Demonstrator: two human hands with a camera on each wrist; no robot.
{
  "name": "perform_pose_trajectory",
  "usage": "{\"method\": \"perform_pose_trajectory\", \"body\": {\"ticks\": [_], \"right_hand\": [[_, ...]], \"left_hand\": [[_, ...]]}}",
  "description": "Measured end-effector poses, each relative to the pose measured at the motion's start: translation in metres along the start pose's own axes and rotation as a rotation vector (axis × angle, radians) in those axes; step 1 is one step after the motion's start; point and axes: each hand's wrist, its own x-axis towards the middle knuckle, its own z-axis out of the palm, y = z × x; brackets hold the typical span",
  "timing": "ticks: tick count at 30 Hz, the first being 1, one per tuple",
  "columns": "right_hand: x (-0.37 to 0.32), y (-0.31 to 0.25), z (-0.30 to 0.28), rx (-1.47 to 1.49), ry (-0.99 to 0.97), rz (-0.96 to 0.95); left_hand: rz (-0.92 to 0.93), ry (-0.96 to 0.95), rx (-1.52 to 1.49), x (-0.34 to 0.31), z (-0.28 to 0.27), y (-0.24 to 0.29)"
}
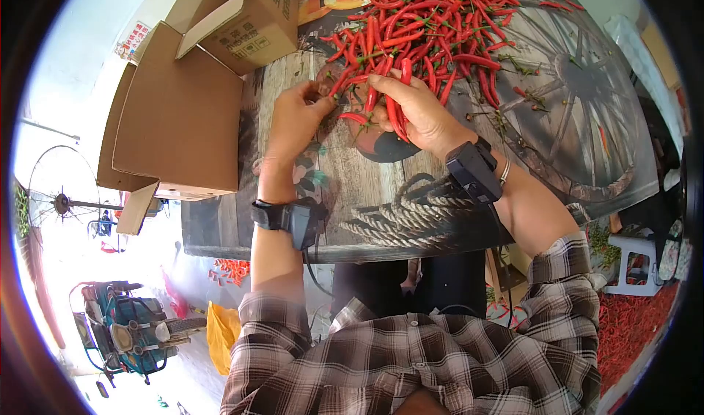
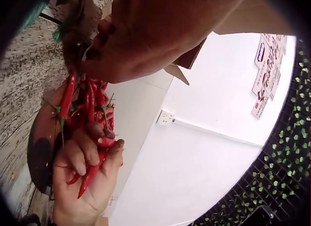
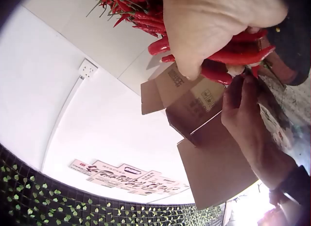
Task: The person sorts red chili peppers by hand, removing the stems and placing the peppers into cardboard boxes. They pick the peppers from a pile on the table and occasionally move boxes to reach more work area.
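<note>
In the head view my right hand (image 1: 424,118) holds several red chili peppers (image 1: 394,114), gripped between thumb and curled fingers. The left wrist view shows these chilies (image 2: 92,175) lying across the right palm. My left hand (image 1: 293,118) is just to the left, its thumb and fingertips pinched together at the stem end of a red chili (image 1: 339,85). Both hands are close over the near edge of a big heap of red chilies (image 1: 440,19) with green stems. Another loose chili (image 1: 355,118) lies on the table between the hands.
An open cardboard box (image 1: 176,114) stands at the table's left side, with a second box (image 1: 249,30) behind it. The table (image 1: 220,224) has a printed rope and wheel pattern. Loose stems (image 1: 502,125) lie to the right. A white stool (image 1: 634,265) stands on the floor at right.
</note>
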Motion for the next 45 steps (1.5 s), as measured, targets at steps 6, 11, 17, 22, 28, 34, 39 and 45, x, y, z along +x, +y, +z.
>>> {"method": "perform_pose_trajectory", "body": {"ticks": [6,11,17,22,28,34,39,45], "right_hand": [[0.001,0.002,-0.005,-0.025,-0.052,-0.008],[-0.001,-0.001,-0.005,-0.053,-0.082,-0.016],[0.000,0.007,0.002,-0.408,0.044,-0.204],[-0.010,0.012,0.016,-0.557,-0.025,-0.365],[-0.002,-0.001,0.001,-0.226,0.128,-0.160],[0.002,0.001,-0.004,-0.070,0.114,-0.167],[0.001,0.001,-0.003,-0.040,0.139,-0.157],[-0.002,-0.001,-0.002,-0.176,0.087,-0.129]], "left_hand": [[-0.053,-0.213,-0.563,-0.007,-0.005,0.018],[-0.046,-0.287,-0.577,-0.004,0.007,0.013],[0.029,-0.131,-0.467,-0.004,0.024,0.018],[-0.086,0.087,-0.272,0.004,0.004,0.001],[0.221,-0.237,-0.229,-0.003,0.007,0.005],[0.061,-0.349,-0.050,-0.012,0.010,0.014],[0.034,-0.229,-0.111,-0.005,0.002,0.004],[0.042,-0.056,-0.527,-0.005,0.003,0.017]]}}
